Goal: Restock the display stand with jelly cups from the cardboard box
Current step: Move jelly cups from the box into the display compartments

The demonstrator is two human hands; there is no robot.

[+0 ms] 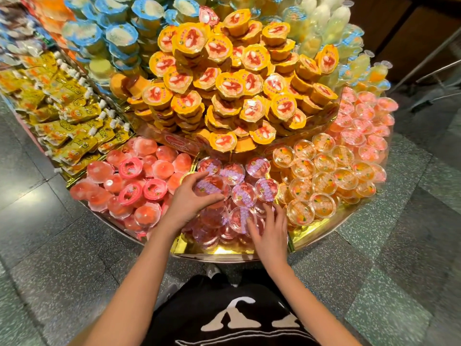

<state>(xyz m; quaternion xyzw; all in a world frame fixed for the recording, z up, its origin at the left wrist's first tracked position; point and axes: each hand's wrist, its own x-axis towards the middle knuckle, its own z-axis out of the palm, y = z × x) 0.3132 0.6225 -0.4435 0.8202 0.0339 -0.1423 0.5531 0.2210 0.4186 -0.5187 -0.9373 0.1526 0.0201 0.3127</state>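
- Purple-lidded jelly cups (243, 194) fill the compartment under and between your hands. The cardboard box is out of view.
- Your left hand (189, 198) curls round the held cup (212, 187), with the thumb on its near side. Your right hand (269, 228) lies spread, its straight fingers touching the near cup (239, 218) and gripping nothing.
- By the look of it you are seating a cup. Lower it lid-up, level with the neighbours just right of your left fingertips, and let go only once it sits flat.
- Use the right hand as a fence, so the loose front cups don't slide toward the gold rim (224, 249) below your wrists.
- Stay clear of the pink cups (129, 186) left of your left hand and the orange cups (321, 181) right of your right hand. The yellow stack (224, 83) beyond your fingers looks easy to topple.
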